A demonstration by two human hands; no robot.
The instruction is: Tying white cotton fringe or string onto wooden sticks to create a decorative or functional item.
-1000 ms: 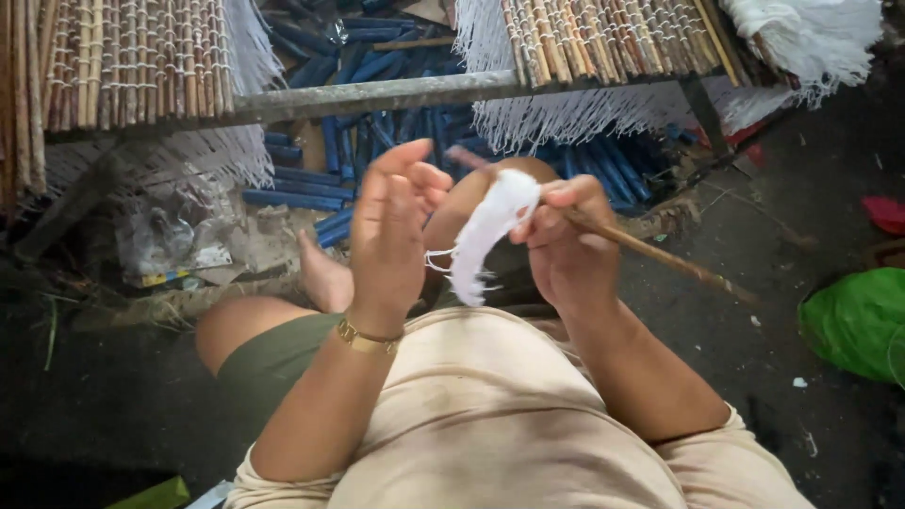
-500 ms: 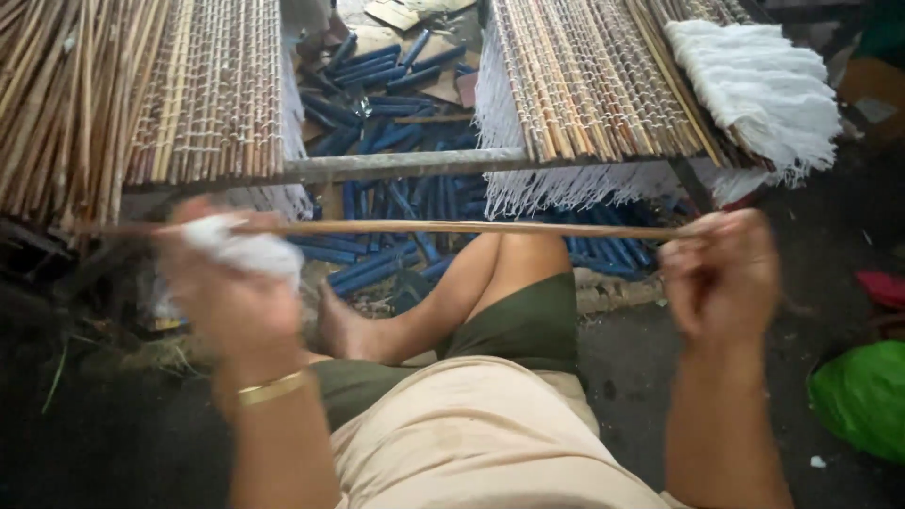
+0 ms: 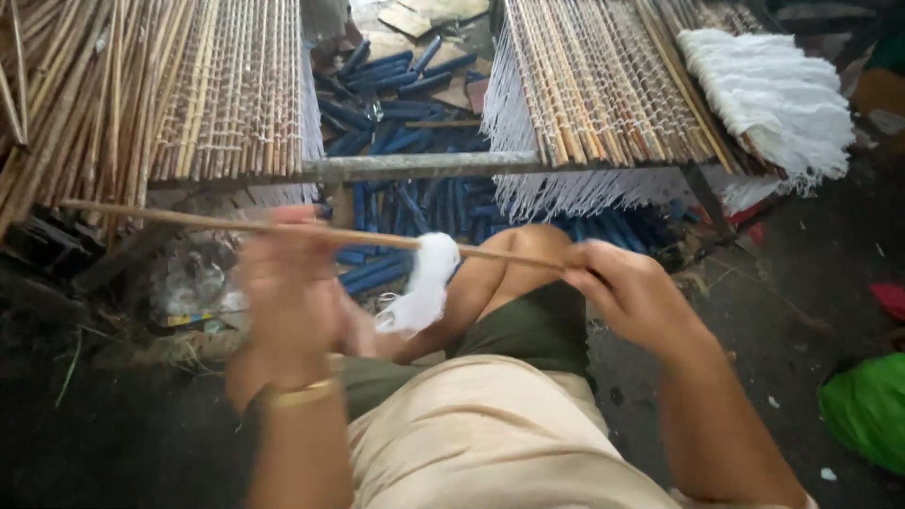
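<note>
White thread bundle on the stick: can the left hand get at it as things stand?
Probably yes: the left hand holds the stick just beside the white thread, with nothing between them.

The person wears a loose beige top (image 3: 490, 438) of plain, soft cloth, with short sleeves that leave both forearms bare. Below it are dark olive-green shorts (image 3: 528, 330), which end above the bare knee (image 3: 514, 254). A thin gold-coloured bangle (image 3: 300, 396) circles the left wrist just behind the left hand (image 3: 287, 302), which is blurred. The right hand (image 3: 632, 297) and its wrist are bare, with no ring to be seen.
</note>
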